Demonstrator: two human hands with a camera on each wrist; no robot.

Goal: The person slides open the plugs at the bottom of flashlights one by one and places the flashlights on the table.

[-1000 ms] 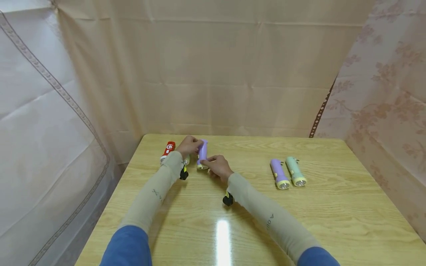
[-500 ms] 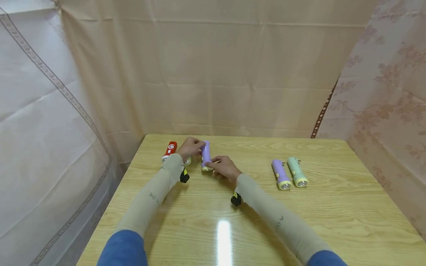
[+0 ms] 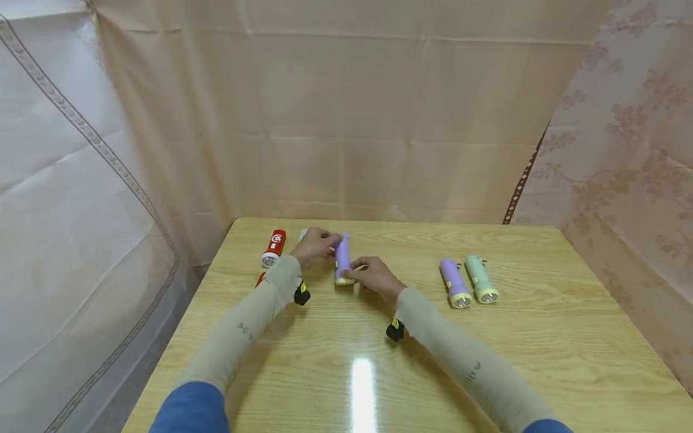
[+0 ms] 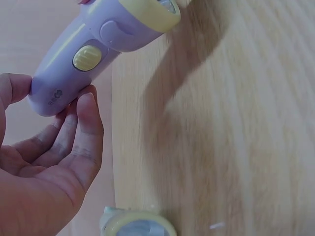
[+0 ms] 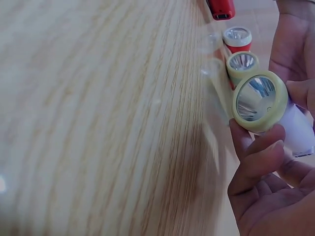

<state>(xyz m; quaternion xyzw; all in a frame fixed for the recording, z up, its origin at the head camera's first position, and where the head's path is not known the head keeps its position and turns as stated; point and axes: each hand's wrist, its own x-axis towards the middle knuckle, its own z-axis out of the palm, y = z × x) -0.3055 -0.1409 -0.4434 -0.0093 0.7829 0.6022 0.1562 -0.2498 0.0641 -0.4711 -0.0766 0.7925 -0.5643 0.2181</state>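
Observation:
Both hands hold one purple flashlight (image 3: 342,255) with a yellow lens ring, over the left part of the table. My left hand (image 3: 316,245) pinches its tail end between thumb and fingers; the left wrist view shows its yellow switch (image 4: 87,58). At the lens end, the thumb and fingers of my right hand (image 3: 376,276) grip the ring, and the lens (image 5: 256,98) faces the right wrist camera. A mint flashlight (image 3: 302,233) lies just left, mostly hidden by the left hand. Farther left lies a red flashlight (image 3: 274,248) with a white head.
Another red thing (image 3: 260,279) peeks out beside the left sleeve. On the right of the wooden table (image 3: 303,373), a second purple flashlight (image 3: 456,282) and a second mint flashlight (image 3: 481,279) lie side by side. A beige curtain (image 3: 346,120) hangs behind the far edge.
Both hands have moved the purple flashlight rightward and slightly toward me. The mint flashlight's tail and a second red thing now show around the left arm.

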